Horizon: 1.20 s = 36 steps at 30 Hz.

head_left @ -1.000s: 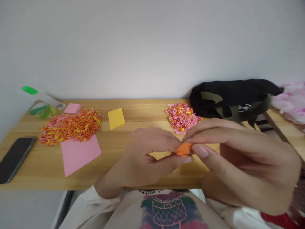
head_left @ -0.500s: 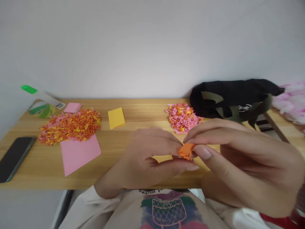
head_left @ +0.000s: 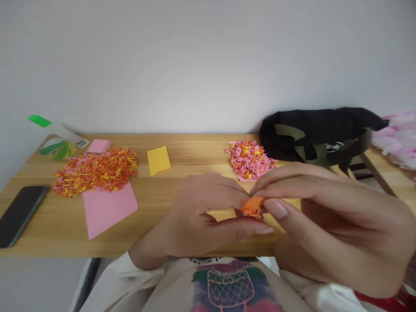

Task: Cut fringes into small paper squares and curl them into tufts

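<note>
A small folded piece of orange paper [head_left: 253, 206] with a ragged lower edge sits between my two hands, above the front of the table. My right hand [head_left: 338, 221] pinches its right end between thumb and fingers. Around its left end, my left hand [head_left: 208, 216] is closed, thumb below and index finger above. Finer details of the fold are hidden by the fingertips. Beyond my hands lies a pile of pink, orange and yellow paper shreds [head_left: 249, 159]. A wider, mostly orange pile of shreds [head_left: 97, 171] partly covers a pink paper sheet [head_left: 110, 214] on the left.
On the wooden table [head_left: 195, 149] lie a yellow paper stack [head_left: 159, 160], a small pink paper stack [head_left: 99, 146] and a phone [head_left: 22, 216]. A green-capped white tube [head_left: 61, 130] leans at the back left. A black bag [head_left: 315, 130] stands at the back right.
The orange paper has tilted and shifted slightly down and left between my fingers. Both hands stay nearly in place.
</note>
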Each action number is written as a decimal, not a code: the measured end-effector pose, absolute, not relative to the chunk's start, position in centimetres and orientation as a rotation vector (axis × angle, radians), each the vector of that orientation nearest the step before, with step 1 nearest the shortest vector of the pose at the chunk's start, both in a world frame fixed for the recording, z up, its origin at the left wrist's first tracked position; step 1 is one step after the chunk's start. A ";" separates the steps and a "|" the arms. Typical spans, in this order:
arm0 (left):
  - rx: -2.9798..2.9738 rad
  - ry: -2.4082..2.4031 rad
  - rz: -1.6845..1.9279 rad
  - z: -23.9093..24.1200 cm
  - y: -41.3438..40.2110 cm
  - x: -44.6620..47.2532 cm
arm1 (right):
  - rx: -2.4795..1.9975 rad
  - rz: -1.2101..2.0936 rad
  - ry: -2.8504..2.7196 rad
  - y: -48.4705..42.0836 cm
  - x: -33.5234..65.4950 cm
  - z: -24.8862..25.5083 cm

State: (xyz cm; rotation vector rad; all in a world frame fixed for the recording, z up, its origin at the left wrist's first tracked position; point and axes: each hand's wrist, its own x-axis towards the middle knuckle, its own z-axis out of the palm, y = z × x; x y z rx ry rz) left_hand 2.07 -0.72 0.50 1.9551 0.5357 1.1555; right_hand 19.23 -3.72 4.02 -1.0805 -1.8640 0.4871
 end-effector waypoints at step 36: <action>1.986 0.532 1.148 0.4 -0.4 2.2 | -1.029 0.446 -1.887 -3.5 19.2 4.4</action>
